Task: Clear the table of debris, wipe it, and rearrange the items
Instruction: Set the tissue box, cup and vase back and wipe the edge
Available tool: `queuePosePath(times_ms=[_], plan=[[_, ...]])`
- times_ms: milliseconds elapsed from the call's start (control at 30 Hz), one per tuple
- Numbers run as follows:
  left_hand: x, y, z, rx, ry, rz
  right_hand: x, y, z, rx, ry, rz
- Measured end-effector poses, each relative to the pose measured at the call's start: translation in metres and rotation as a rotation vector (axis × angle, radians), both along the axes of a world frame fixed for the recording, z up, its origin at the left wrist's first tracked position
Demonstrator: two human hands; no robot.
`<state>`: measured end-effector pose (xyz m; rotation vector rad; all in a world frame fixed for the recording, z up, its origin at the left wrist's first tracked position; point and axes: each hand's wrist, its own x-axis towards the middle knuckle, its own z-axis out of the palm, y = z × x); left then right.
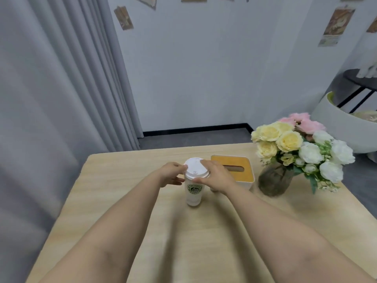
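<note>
A white paper cup (194,192) with a green round logo and a white lid (195,168) stands upright in the middle of the light wooden table (114,201). My left hand (171,173) grips the cup's upper left side just under the lid. My right hand (215,176) wraps the right side of the lid and cup top, with the thumb in front. Directly behind my right hand sits a white tissue box (238,172) with a wooden top. A glass vase (274,180) of yellow, white and pink flowers (299,144) stands at the right.
A grey curtain (51,88) hangs along the left. Beyond the table's far edge is dark floor and a white wall with posters. A pale round chair (342,123) and a black side table (359,78) stand at the far right.
</note>
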<state>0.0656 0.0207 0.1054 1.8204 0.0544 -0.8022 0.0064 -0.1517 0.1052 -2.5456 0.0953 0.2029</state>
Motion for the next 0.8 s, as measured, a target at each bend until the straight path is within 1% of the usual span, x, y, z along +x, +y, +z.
queuePosePath(times_ms=[133, 233, 467, 533, 600, 800], plan=[[0.026, 0.084, -0.005, -0.02, 0.018, 0.11, 0.039, 0.08, -0.002, 0.05, -0.015, 0.066], [0.048, 0.145, -0.006, -0.062, 0.032, 0.249, 0.074, 0.143, -0.004, 0.09, -0.036, 0.1], [0.103, 0.268, -0.002, -0.184, 0.008, 0.492, 0.153, 0.274, -0.001, 0.293, -0.09, 0.16], [0.119, 0.294, -0.003, -0.203, 0.002, 0.558, 0.175, 0.303, -0.003, 0.325, -0.085, 0.173], [0.134, 0.314, -0.005, -0.209, -0.005, 0.602, 0.196, 0.327, -0.003, 0.35, -0.035, 0.162], [0.179, 0.353, -0.019, -0.189, -0.04, 0.624, 0.25, 0.372, -0.019, 0.386, -0.048, 0.161]])
